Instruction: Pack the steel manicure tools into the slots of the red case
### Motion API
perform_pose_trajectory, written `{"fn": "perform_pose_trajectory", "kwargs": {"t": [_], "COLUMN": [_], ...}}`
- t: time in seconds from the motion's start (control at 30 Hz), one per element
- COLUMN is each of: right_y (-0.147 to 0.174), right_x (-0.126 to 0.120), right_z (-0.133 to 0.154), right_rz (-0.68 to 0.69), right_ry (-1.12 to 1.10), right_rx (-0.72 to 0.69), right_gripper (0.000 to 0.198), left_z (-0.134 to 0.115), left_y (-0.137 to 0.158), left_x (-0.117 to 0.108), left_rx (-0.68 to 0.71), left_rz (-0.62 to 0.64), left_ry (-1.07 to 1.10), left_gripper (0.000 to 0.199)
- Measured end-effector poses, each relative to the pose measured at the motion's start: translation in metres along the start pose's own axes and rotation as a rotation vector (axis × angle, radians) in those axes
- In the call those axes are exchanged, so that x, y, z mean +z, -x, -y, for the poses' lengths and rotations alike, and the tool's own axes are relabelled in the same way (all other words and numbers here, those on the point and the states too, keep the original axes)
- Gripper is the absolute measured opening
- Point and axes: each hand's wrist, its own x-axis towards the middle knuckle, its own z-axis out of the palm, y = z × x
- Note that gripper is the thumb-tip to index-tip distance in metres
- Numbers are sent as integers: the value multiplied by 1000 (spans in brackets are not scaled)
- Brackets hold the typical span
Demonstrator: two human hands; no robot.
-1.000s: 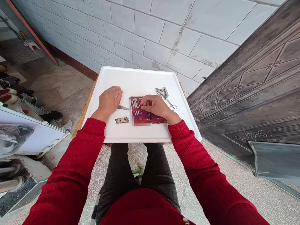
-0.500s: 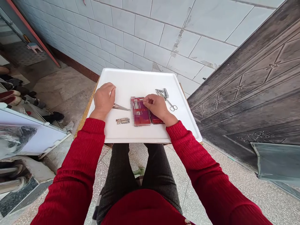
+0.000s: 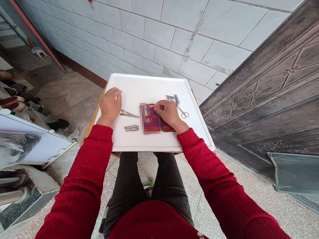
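My left hand (image 3: 110,105) rests curled on the left of the white tray (image 3: 149,83), and what it holds, if anything, is hidden. Slim metal tools (image 3: 129,114), maybe tweezers, lie on the tray beside it, their near ends partly behind the hand. Closer to me lies a metal nail clipper (image 3: 131,128). My right hand (image 3: 169,113) is over the open dark red case (image 3: 153,127), thumb and fingers pinched at its inside; anything between them is too small to make out. Several thin metal tools (image 3: 147,114) sit in the case's left half.
Small scissors (image 3: 183,113) and other metal clippers (image 3: 174,98) lie on the tray right of the case. A tiled wall (image 3: 154,39) stands behind, a dark patterned door (image 3: 261,89) to the right, and a shoe rack (image 3: 32,132) to the left.
My right hand has shifted slightly right over the case, its fingertips still pinched. The left hand stays curled in nearly the same place. The view has moved a little.
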Motion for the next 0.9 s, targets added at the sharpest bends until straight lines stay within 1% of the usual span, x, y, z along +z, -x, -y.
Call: {"fn": "perform_pose_trajectory", "kwargs": {"t": [0.07,0.13,0.23,0.37,0.5,0.67,0.77,0.9], "right_y": [1,2,2,-4,-10,-16,-20,-22], "right_x": [1,2,5,13,30,52,58,63], "right_z": [4,13,36,71,94,101,101,104], "right_rz": [7,42,154,331,422,491,490,488], "right_ry": [13,45,143,332,493,634,686,747], "right_rx": [-3,-19,-82,-191,-247,-288,-289,-276], "right_gripper": [10,11,13,18,23,29,31,33], "left_z": [0,2,5,5,1,-2,-2,-4], "left_y": [0,-1,-1,0,1,1,2,3], "left_x": [0,1,4,6,4,3,4,5], "left_rx": [-10,-12,-2,19,18,9,-6,10], "left_rz": [1,7,6,-27,-15,28,32,35], "left_ry": [-25,-48,-70,-82,-84,-57,-49,-52], "left_gripper": [29,27,25,26,26,26,27,26]}}
